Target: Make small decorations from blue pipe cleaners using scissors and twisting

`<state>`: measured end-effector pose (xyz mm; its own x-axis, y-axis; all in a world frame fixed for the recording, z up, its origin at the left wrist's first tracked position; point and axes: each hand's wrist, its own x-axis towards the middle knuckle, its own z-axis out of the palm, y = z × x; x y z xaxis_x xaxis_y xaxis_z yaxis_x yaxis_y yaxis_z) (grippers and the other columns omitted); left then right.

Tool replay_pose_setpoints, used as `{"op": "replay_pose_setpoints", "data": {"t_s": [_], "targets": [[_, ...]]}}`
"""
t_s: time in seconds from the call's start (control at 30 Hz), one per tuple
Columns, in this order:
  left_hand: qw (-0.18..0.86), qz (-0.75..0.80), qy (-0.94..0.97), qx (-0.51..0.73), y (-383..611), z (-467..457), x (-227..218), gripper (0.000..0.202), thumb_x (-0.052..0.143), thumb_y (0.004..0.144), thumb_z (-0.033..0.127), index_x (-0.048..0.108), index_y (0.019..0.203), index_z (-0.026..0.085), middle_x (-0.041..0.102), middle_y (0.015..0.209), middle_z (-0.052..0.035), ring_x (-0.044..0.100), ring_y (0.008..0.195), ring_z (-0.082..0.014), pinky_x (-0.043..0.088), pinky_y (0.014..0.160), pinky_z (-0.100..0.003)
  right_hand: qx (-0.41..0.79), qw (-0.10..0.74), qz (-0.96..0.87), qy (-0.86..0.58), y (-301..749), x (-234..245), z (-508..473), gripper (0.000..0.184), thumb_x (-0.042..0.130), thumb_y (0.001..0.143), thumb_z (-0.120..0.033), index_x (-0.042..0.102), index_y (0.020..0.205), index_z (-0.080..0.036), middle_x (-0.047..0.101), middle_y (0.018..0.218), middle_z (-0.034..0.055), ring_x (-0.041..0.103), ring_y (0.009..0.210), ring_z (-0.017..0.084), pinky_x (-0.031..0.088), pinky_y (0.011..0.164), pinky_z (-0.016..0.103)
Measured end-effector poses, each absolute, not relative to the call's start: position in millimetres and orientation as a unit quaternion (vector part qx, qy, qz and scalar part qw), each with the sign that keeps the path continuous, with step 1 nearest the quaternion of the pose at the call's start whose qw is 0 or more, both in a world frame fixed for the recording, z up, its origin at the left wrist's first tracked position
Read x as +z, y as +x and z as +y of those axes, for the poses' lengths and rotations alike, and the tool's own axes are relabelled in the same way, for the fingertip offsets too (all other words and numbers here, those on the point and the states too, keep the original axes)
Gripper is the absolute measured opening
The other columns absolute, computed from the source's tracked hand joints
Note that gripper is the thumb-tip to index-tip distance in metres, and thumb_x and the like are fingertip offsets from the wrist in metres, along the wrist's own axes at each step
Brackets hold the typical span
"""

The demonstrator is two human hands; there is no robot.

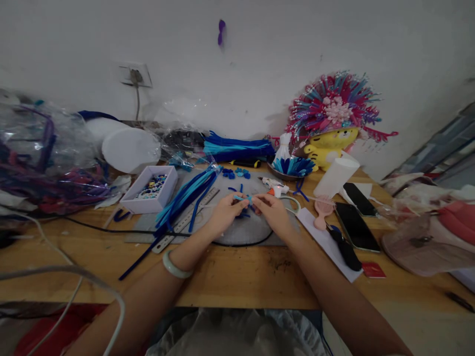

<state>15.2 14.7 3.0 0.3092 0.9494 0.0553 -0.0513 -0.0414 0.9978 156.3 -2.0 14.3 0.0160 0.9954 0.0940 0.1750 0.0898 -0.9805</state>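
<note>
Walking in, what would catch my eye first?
Probably the spiky pink-and-blue headdress on the yellow plush toy, back right. Then the left hand and right hand meeting at a small light-blue piece in the middle, with a bundle of blue pipe cleaners behind them.

A plain off-white wall [260,69] is dimly lit at twelve o'clock; a white plastic socket plate [126,74] is mounted toward ten, a brown wooden bench [241,282] set at six.

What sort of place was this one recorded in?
Probably a small craft workspace, though whether home or workshop I can't tell: there are bundled blue fuzzy stems, a white box of small beads, and what looks like a glue gun.
</note>
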Motion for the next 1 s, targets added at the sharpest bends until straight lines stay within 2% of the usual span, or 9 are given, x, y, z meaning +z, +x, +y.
{"op": "replay_pose_setpoints", "data": {"t_s": [0.17, 0.4, 0.63, 0.77, 0.87, 1.0], "targets": [[0.609, 0.364, 0.539, 0.454, 13.4, 16.9, 2.3, 0.018, 0.059, 0.067, 0.031, 0.052, 0.066, 0.014, 0.042, 0.054, 0.0045, 0.031, 0.044, -0.0041, 0.020, 0.043, -0.019, 0.368, 0.483, -0.615, -0.504, 158.5, 16.3, -4.6, 0.011, 0.056, 0.069, -0.027, 0.062, 0.069, -0.018, 0.057, 0.056, -0.0013, 0.051, 0.054, 0.011, 0.040, 0.054, 0.024], [0.643, 0.347, 0.512, 0.451, 14.4, 14.8, 5.1, 0.023, 0.063, 0.062, 0.033, 0.054, 0.070, 0.014, 0.047, 0.055, 0.0037, 0.032, 0.043, -0.0034, 0.020, 0.042, -0.019, 0.322, 0.498, -0.657, -0.466, 159.8, 11.6, -3.3, 0.008, 0.055, 0.066, -0.021, 0.063, 0.068, -0.021, 0.060, 0.061, -0.0005, 0.051, 0.056, 0.012, 0.041, 0.055, 0.025], [0.622, 0.358, 0.525, 0.457, 14.6, 14.9, 4.6, 0.019, 0.061, 0.065, 0.031, 0.053, 0.070, 0.015, 0.047, 0.056, 0.0042, 0.033, 0.044, -0.0037, 0.022, 0.043, -0.019, 0.255, 0.478, -0.697, -0.470, 161.0, 11.7, -5.3, 0.011, 0.055, 0.067, -0.019, 0.063, 0.074, -0.021, 0.061, 0.067, 0.0015, 0.053, 0.060, 0.013, 0.043, 0.059, 0.027], [0.610, 0.365, 0.540, 0.452, 14.5, 15.2, 3.1, 0.019, 0.061, 0.064, 0.031, 0.054, 0.070, 0.015, 0.047, 0.054, 0.0046, 0.034, 0.045, -0.0042, 0.022, 0.043, -0.019, 0.239, 0.473, -0.709, -0.466, 160.8, 11.4, -4.7, 0.011, 0.054, 0.067, -0.018, 0.063, 0.072, -0.021, 0.059, 0.064, 0.0006, 0.051, 0.057, 0.012, 0.041, 0.056, 0.025], [0.621, 0.362, 0.538, 0.441, 14.7, 13.6, 4.8, 0.020, 0.063, 0.061, 0.031, 0.054, 0.070, 0.015, 0.046, 0.051, 0.0055, 0.034, 0.045, -0.0044, 0.022, 0.044, -0.019, 0.257, 0.480, -0.702, -0.459, 161.7, 15.4, -6.5, 0.011, 0.053, 0.065, -0.017, 0.063, 0.068, -0.021, 0.058, 0.061, -0.0006, 0.050, 0.056, 0.011, 0.040, 0.055, 0.024], [0.659, 0.325, 0.534, 0.418, 12.1, 12.4, 8.3, 0.022, 0.064, 0.060, 0.032, 0.054, 0.070, 0.015, 0.049, 0.052, 0.0045, 0.034, 0.044, -0.0044, 0.021, 0.043, -0.020, 0.382, 0.480, -0.648, -0.452, 162.5, 20.8, -9.3, 0.009, 0.053, 0.066, -0.022, 0.062, 0.064, -0.019, 0.056, 0.054, -0.0020, 0.047, 0.050, 0.010, 0.038, 0.050, 0.022]]}}
